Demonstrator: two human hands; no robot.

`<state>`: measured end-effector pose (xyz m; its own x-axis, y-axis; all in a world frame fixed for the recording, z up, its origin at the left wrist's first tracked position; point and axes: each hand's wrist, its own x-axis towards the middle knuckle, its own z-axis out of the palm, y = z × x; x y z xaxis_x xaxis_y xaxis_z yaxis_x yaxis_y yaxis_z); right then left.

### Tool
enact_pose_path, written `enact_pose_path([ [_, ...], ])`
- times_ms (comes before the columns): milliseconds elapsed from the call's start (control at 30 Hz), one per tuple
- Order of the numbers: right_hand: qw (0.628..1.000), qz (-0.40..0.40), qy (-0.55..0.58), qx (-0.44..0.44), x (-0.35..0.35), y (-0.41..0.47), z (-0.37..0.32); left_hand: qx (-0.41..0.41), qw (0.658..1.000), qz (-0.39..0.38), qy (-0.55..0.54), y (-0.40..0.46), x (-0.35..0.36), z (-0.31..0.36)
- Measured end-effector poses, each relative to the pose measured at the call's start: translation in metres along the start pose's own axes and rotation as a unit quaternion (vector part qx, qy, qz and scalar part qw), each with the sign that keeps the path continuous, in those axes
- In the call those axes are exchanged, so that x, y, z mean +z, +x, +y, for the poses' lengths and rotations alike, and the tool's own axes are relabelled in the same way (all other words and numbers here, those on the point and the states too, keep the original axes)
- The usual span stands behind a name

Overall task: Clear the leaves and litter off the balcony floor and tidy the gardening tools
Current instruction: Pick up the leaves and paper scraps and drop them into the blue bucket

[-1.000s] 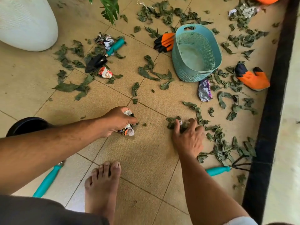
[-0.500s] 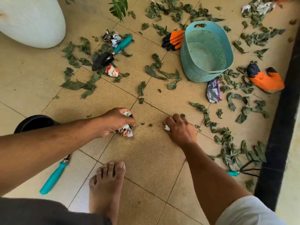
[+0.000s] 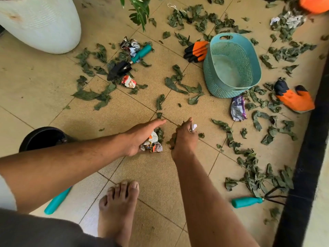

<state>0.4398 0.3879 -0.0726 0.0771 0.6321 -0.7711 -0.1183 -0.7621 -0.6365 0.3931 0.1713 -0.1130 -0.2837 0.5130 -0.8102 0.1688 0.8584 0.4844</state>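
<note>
My left hand (image 3: 142,136) lies with straight fingers against a small heap of crumpled wrappers (image 3: 152,144) and leaves on the tiled floor. My right hand (image 3: 185,138), close beside it, is curled round a clump of green leaves with a scrap of white paper (image 3: 194,126) between the fingers. Torn leaves (image 3: 252,175) lie scattered over the floor. A teal-handled trowel (image 3: 131,59) rests at the back left and a hand rake (image 3: 249,202) at the right. Another teal handle (image 3: 57,202) shows under my left arm.
An empty teal basket (image 3: 256,68) stands behind the hands, orange gloves (image 3: 197,50) beside it and one (image 3: 293,98) to its right. A purple wrapper (image 3: 237,108), a black pot (image 3: 42,138), a white planter (image 3: 39,22), my bare foot (image 3: 117,207) and a dark ledge (image 3: 311,157) are near.
My right hand swept leaves leftward and closed round them beside the wrapper heap. The fingers of my left hand straightened over the wrappers. The camera shifted.
</note>
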Motion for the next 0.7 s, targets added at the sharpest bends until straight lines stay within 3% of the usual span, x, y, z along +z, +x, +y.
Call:
enact_pose_path([
  [33, 0.999, 0.013, -0.035, -0.007, 0.006, -0.005, 0.007, -0.019, 1.0, -0.004, 0.023, 0.003, 0.008, 0.001],
  [100, 0.995, 0.021, -0.083, -0.048, 0.019, -0.018, 0.015, 0.027, 0.995, 0.029, 0.089, -0.001, 0.014, 0.01],
  [167, 0.992, 0.015, -0.098, -0.078, 0.024, -0.02, 0.022, 0.074, 0.994, 0.037, 0.075, 0.004, 0.015, 0.01],
  [267, 0.973, 0.034, -0.184, -0.134, 0.02, -0.017, 0.028, 0.032, 0.999, -0.001, 0.022, 0.004, 0.006, 0.005],
  [333, 0.96, 0.046, -0.219, -0.167, 0.006, -0.008, 0.023, 0.053, 0.998, 0.013, -0.009, -0.006, 0.005, 0.001],
  [400, 0.917, 0.088, -0.314, -0.229, -0.017, 0.006, 0.012, 0.178, 0.98, 0.072, 0.051, -0.027, -0.027, 0.049],
  [467, 0.874, 0.127, -0.378, -0.277, -0.045, 0.018, 0.0, 0.361, 0.915, 0.116, 0.14, -0.006, -0.082, 0.108],
  [500, 0.864, 0.134, -0.39, -0.289, -0.058, 0.023, -0.004, 0.419, 0.855, 0.215, 0.218, 0.01, -0.098, 0.134],
  [533, 0.852, 0.14, -0.412, -0.292, -0.07, 0.029, -0.006, 0.394, 0.848, 0.219, 0.279, 0.03, -0.104, 0.143],
  [600, 0.811, 0.134, -0.489, -0.291, -0.088, 0.039, -0.004, 0.343, 0.867, 0.135, 0.336, 0.068, -0.108, 0.132],
  [700, 0.74, 0.113, -0.59, -0.302, -0.1, 0.051, 0.005, 0.383, 0.844, 0.062, 0.37, 0.096, -0.089, 0.102],
])
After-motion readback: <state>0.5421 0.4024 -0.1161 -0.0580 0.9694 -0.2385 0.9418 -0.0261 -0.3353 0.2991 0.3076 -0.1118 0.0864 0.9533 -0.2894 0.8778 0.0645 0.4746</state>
